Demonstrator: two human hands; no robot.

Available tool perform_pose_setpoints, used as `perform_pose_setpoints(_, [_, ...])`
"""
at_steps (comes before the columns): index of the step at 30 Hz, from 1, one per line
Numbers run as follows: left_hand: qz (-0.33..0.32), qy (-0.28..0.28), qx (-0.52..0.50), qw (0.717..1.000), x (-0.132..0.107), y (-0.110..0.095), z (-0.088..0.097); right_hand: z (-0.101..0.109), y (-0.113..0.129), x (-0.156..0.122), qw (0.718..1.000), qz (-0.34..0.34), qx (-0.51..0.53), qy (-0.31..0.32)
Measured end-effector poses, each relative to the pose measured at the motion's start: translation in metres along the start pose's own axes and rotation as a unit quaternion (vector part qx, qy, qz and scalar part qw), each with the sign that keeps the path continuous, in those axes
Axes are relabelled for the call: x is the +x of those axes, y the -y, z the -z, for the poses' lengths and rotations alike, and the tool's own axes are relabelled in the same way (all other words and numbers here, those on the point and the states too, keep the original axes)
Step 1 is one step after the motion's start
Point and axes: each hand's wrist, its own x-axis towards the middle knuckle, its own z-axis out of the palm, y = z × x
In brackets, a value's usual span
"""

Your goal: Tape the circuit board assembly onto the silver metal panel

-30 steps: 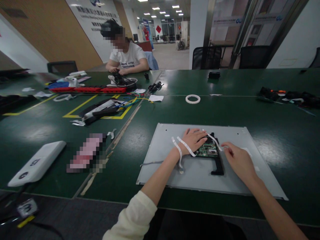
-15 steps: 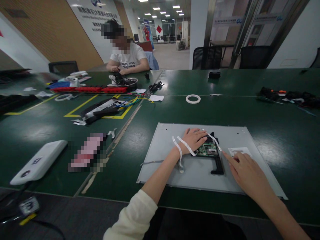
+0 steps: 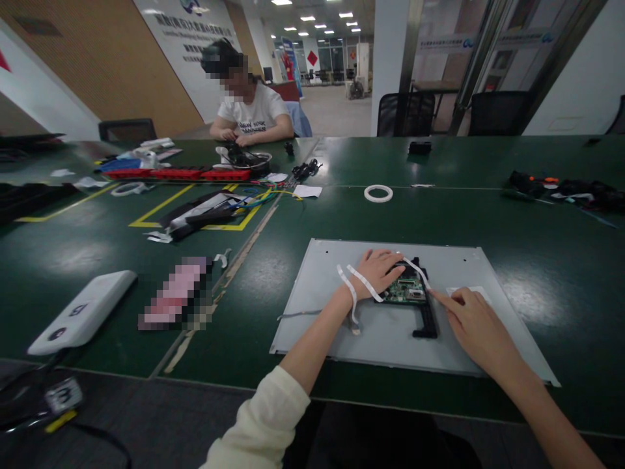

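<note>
A grey metal panel [image 3: 342, 312] lies flat on the green table [image 3: 293, 215] in front of me. On it sits a small green circuit board [image 3: 407, 291] with a black bracket [image 3: 427, 319] beside it. My left hand [image 3: 378, 270] rests flat on the board's left part, fingers stretched out. White ribbon cables [image 3: 364, 284] drape over that hand and wrist. My right hand [image 3: 471, 319] lies on the panel just right of the bracket, index finger pointing at its edge, beside a white label [image 3: 481, 291].
A white device [image 3: 83, 316] and a blurred pink item [image 3: 176, 293] lie at the left. A tape roll [image 3: 377, 193] sits beyond the panel. Cables and tools [image 3: 561, 185] are at the far right. Another person [image 3: 249, 107] works across the table behind red trays [image 3: 176, 174].
My right hand let go of the ribbon cable end, dropped onto the panel and slid left toward the black bracket. My left hand stayed on the board.
</note>
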Motion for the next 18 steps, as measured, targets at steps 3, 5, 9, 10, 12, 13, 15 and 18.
perform_pose_setpoints(3, [0.004, -0.013, -0.015, 1.0, -0.001, 0.001, 0.0, 0.003, 0.0, 0.001, 0.997, -0.016, 0.07, -0.016])
perform_pose_setpoints(5, [0.011, -0.025, -0.022, 0.999, -0.002, 0.002, 0.001, 0.01, 0.007, 0.003, 0.99, -0.032, 0.128, -0.039])
perform_pose_setpoints(9, [0.022, -0.056, -0.023, 0.998, -0.003, 0.003, 0.005, 0.029, 0.039, 0.018, 0.962, -0.071, 0.255, -0.07])
perform_pose_setpoints(10, [0.026, -0.065, -0.021, 0.997, -0.004, 0.003, 0.005, 0.032, 0.049, 0.023, 0.952, -0.083, 0.285, -0.069])
perform_pose_setpoints(12, [0.033, -0.082, -0.018, 0.996, -0.004, 0.004, 0.007, 0.035, 0.07, 0.032, 0.934, -0.102, 0.337, -0.06])
perform_pose_setpoints(13, [0.035, -0.087, -0.017, 0.995, -0.005, 0.004, 0.007, 0.034, 0.08, 0.037, 0.925, -0.108, 0.36, -0.054])
perform_pose_setpoints(15, [0.035, -0.092, -0.015, 0.995, -0.005, 0.005, 0.007, 0.031, 0.097, 0.045, 0.912, -0.11, 0.393, -0.043])
perform_pose_setpoints(18, [0.037, -0.094, -0.013, 0.995, -0.006, 0.007, 0.006, 0.021, 0.115, 0.054, 0.903, -0.108, 0.415, -0.038])
